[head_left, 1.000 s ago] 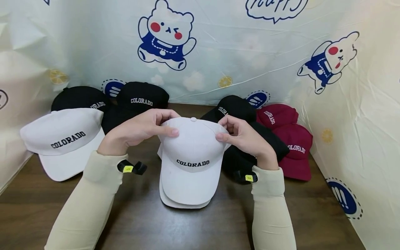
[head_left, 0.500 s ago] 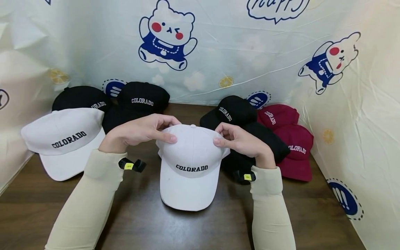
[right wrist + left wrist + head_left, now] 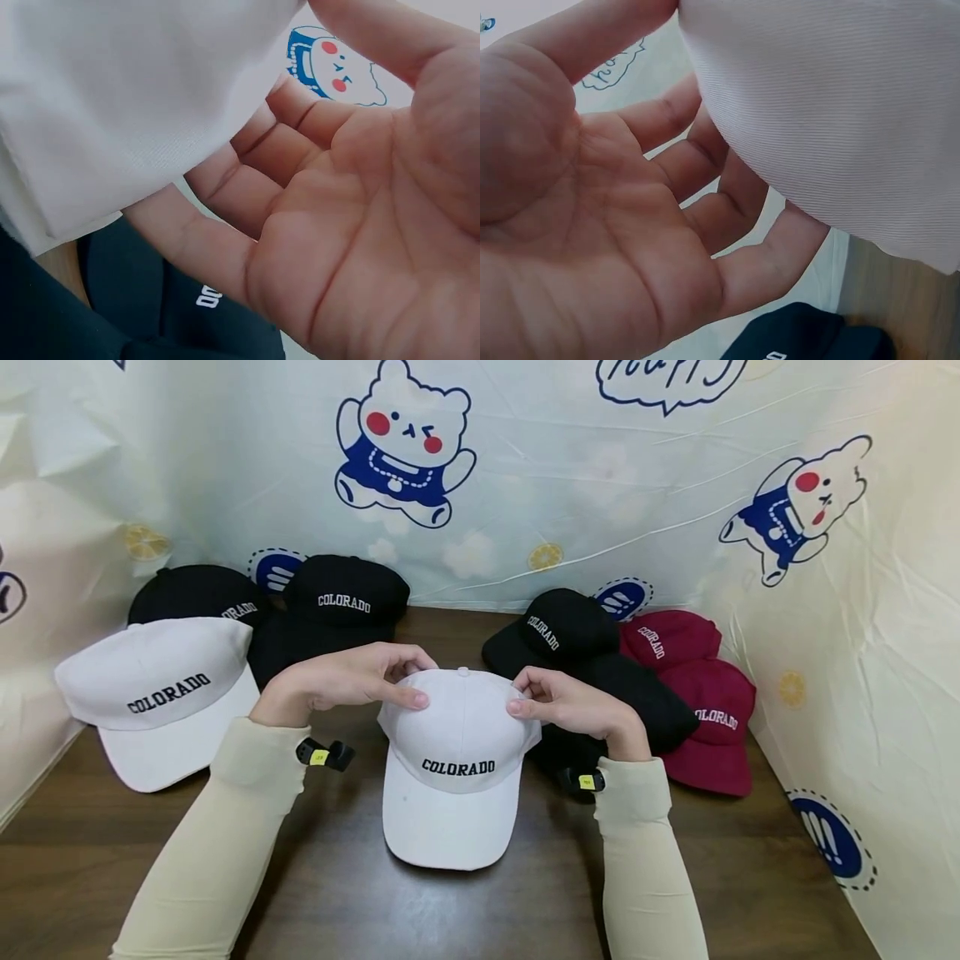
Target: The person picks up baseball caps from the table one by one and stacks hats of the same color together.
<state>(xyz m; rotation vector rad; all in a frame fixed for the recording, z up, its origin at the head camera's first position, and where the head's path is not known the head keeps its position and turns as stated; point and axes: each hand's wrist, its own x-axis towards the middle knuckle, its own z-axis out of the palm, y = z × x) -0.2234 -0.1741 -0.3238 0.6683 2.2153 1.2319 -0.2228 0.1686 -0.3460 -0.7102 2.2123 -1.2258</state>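
So both hands were clamped onto the same white cap, one on each side of the crown: the left hand (image 3: 356,678) pinched it with the thumb on the front and fingers tucked behind, and the right hand (image 3: 577,703) did the same opposite. The white cap (image 3: 459,735) sat right between the hands, its brim pointing down toward the person and its dark COLORADO lettering a bit below the thumbs. Couldn't tell if that brim touched the brown table (image 3: 442,927) under it. The right wrist cam also caught another white fabric edge just under the held one, no idea if it was the same cap. Out past the left hand, over by its wrist, was another white cap (image 3: 161,672), with two black caps (image 3: 341,585) behind that hand. Behind and beside the right hand were more black hats (image 3: 572,622), then a couple of maroon caps (image 3: 708,718) farther out. A cartoon-print sheet (image 3: 540,460) hung beyond both hands.
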